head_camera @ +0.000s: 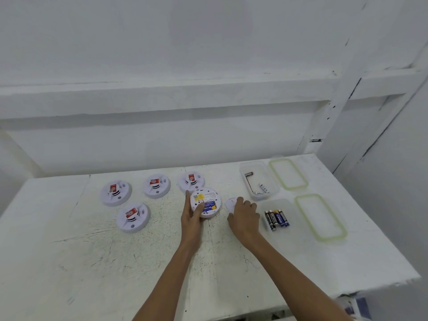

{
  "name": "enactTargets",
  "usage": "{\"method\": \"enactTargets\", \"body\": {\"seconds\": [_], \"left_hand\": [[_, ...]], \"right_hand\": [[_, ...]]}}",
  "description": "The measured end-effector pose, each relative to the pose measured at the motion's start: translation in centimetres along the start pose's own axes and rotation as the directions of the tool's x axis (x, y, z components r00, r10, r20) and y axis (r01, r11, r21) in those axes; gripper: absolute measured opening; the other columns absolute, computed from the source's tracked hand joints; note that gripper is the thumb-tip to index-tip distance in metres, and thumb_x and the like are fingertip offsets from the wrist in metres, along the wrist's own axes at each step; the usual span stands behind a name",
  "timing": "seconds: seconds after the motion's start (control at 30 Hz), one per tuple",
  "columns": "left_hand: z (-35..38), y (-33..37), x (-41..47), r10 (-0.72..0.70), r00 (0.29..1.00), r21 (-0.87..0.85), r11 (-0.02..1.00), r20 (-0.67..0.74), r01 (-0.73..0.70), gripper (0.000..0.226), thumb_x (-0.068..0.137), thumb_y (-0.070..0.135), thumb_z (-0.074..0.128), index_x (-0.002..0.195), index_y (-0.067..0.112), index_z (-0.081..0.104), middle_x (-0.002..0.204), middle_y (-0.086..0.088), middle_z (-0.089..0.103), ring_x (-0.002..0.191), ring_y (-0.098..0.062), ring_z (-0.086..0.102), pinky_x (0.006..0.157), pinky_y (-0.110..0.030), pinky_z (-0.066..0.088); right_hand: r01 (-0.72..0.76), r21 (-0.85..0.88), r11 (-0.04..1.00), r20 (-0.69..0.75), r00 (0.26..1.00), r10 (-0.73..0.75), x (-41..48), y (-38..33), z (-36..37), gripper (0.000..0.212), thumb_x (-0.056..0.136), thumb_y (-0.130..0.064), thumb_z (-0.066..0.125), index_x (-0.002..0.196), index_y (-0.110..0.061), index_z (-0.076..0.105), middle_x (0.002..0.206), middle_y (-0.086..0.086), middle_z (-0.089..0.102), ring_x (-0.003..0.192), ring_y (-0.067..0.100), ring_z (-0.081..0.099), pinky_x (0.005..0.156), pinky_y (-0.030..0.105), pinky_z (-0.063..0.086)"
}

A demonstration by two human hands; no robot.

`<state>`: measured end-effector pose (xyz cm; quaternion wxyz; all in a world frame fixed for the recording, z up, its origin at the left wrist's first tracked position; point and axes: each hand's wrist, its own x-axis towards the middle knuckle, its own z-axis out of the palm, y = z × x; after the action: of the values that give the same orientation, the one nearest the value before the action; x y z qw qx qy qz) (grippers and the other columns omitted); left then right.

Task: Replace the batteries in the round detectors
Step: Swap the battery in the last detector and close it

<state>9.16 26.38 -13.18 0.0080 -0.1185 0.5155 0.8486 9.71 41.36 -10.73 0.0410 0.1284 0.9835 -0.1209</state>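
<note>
**Head view: open detector in the left hand, its cover under the right**

The head camera looks down on a white table (pixel 92 262). Near the middle, the left hand (pixel 192 214) grips the overturned detector (pixel 207 198). The fingers reach up along its 9 o'clock edge and the thumb lies across its back. The battery bay is uncovered at the 6 o'clock side of this back, and blue cells sit in it, touching the thumb.

At 3 o'clock from this detector, just beside it but apart, lies a small white cover (pixel 230 202). The right hand (pixel 245 216) is on it with bent fingers curled over its 3 o'clock part, while the thumb is stretched toward 9 o'clock. I cannot tell if the cover is lifted from the table.

At 3 o'clock from the right hand, near the knuckles, the near clear box (pixel 278 205) holds four batteries (pixel 276 220), black and blue. At 1 o'clock from the same hand the far clear box (pixel 266 174) holds a few other cells. Two green-rimmed lids (pixel 288 174) (pixel 320 217) lie flat at 3 o'clock from the boxes.

Four closed detectors (pixel 115 193) (pixel 157 185) (pixel 191 180) (pixel 133 216) lie face up with red labels, between 9 and 12 o'clock from the left hand. One of them is touching or almost touching the overturned one.
</note>
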Motion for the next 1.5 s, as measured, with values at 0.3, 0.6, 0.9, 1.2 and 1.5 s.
{"method": "enactTargets", "body": {"seconds": [0.3,0.6,0.9,1.2,1.5], "left_hand": [[0.2,0.1,-0.7,-0.119,0.992,-0.187,0.976,-0.048,0.108,0.044,0.111,0.021,0.042,0.152,0.035,0.042,0.139,0.000,0.060,0.121,-0.034,0.065,0.080,-0.050,0.065],[0.8,0.5,-0.6,-0.213,0.976,-0.186,0.962,-0.052,0.200,0.047,0.108,0.046,0.040,0.143,0.021,0.060,0.134,-0.012,0.069,0.119,-0.040,0.067,0.082,-0.055,0.063],[0.4,0.9,-0.5,-0.239,0.971,-0.178,0.956,-0.001,0.235,0.051,0.110,0.049,0.025,0.133,0.023,0.063,0.122,-0.009,0.073,0.107,-0.032,0.070,0.070,-0.048,0.065],[-0.1,-0.5,0.1,-0.204,0.978,-0.236,0.953,-0.046,0.188,0.031,0.112,0.033,0.037,0.133,0.016,0.051,0.140,-0.017,0.062,0.121,-0.037,0.061,0.077,-0.049,0.060],[0.5,-0.4,0.4,-0.258,0.965,-0.339,0.905,0.045,0.258,0.048,0.110,0.030,0.035,0.145,0.004,0.054,0.142,-0.022,0.062,0.129,-0.039,0.059,0.090,-0.045,0.061]], "right_hand": [[0.057,0.330,0.942,-0.142,0.990,-0.010,-0.7,0.4,-1.3,0.053,0.084,-0.035,0.064,0.128,-0.010,0.049,0.114,0.008,0.061,0.105,0.024,0.049,0.069,0.030,0.041],[0.212,0.425,0.880,-0.297,0.951,-0.085,-0.5,1.1,-2.5,0.067,0.080,-0.031,0.070,0.138,-0.015,0.041,0.129,0.005,0.056,0.112,0.020,0.048,0.073,0.027,0.044],[0.422,0.375,0.825,-0.212,0.906,-0.367,-0.8,-0.5,-3.2,0.074,0.078,-0.041,0.066,0.144,-0.028,0.036,0.129,0.000,0.052,0.110,0.014,0.055,0.078,0.026,0.055],[0.385,0.361,0.849,-0.200,0.921,-0.333,-1.2,-2.4,-2.2,0.066,0.078,-0.041,0.068,0.136,-0.022,0.043,0.118,-0.002,0.061,0.102,0.017,0.049,0.073,0.031,0.051],[0.447,0.308,0.840,-0.221,0.892,-0.394,-1.5,-2.4,-1.8,0.060,0.086,-0.040,0.063,0.139,-0.019,0.047,0.117,0.004,0.065,0.107,0.023,0.052,0.079,0.037,0.052]]}}
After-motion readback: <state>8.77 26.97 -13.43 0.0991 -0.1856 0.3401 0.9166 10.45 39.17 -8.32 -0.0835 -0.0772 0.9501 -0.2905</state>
